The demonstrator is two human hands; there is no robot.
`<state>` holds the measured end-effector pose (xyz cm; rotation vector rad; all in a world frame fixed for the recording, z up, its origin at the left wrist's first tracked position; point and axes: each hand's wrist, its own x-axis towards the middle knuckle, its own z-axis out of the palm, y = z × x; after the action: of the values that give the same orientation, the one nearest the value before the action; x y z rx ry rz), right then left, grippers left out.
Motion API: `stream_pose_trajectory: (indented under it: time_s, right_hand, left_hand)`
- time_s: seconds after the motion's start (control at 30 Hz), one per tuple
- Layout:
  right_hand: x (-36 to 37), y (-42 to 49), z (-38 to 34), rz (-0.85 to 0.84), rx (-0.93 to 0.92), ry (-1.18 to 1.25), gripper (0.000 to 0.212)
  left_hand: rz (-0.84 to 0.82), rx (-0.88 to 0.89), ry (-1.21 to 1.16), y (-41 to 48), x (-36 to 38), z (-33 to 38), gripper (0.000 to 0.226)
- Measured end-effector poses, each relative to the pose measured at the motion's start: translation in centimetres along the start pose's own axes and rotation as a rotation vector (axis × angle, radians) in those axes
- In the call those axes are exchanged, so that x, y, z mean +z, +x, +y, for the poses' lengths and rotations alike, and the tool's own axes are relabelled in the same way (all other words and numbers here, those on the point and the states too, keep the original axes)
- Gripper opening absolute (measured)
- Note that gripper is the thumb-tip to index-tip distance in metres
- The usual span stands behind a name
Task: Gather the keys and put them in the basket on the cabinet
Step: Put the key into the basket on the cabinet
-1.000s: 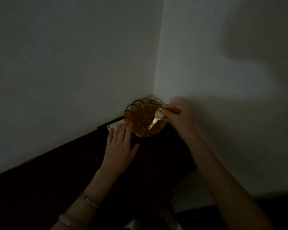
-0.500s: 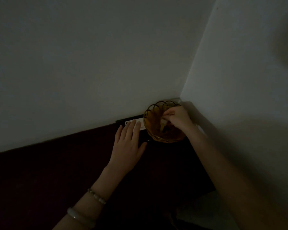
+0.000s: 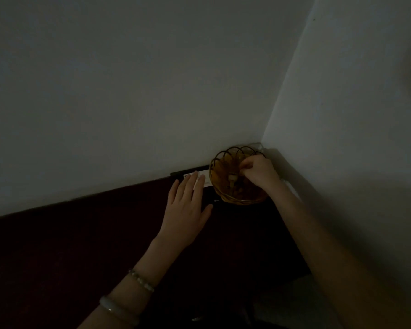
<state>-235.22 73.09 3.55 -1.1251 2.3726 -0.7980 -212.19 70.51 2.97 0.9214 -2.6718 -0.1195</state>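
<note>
A small amber wire basket [image 3: 223, 160] with a looped rim stands on the dark cabinet top [image 3: 81, 233], tucked into the room's corner. My right hand [image 3: 259, 172] reaches into the basket, fingers pinched on a pale key [image 3: 233, 179] that hangs down inside it. Dark shapes lie at the basket's bottom; the dim light hides what they are. My left hand [image 3: 188, 205] rests flat and open on the cabinet top just left of the basket, its fingertips over a black box.
A black box with a white label [image 3: 190, 175] lies against the back wall, left of the basket. White walls meet in the corner right behind the basket. The cabinet's right edge drops to a paler floor [image 3: 294, 302]. The room is very dark.
My right hand has carried the key from above the basket's rim down into the basket. The view has swung left, so the basket sits further right. My left hand has stayed flat.
</note>
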Motion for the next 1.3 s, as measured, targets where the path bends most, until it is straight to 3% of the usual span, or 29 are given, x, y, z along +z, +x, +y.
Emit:
stream_pose_trajectory:
  time_s: [0.33,0.57,0.87,1.3]
  right_hand:
    - [-1.9,-8.5,-3.3,0.31,-0.216,-0.055,0.039]
    - [-1.7,-14.8,-5.1,0.429,-0.234,-0.139,0.054]
    - [-0.9,-23.0,-5.3,0.487,-0.208,-0.236,0.06]
    - [4.2,-40.5,-8.1,0.518,-0.212,-0.375,0.068]
  left_hand:
    - [0.065,0.07,-0.058,-1.0,-1.5,0.3,0.063]
    - [0.134,0.136,-0.099,-3.0,-3.4,0.2,0.064]
    - [0.14,0.211,-0.113,-8.1,-5.2,1.8,0.065]
    - [0.145,0.275,-0.05,-22.7,-10.6,1.6,0.069]
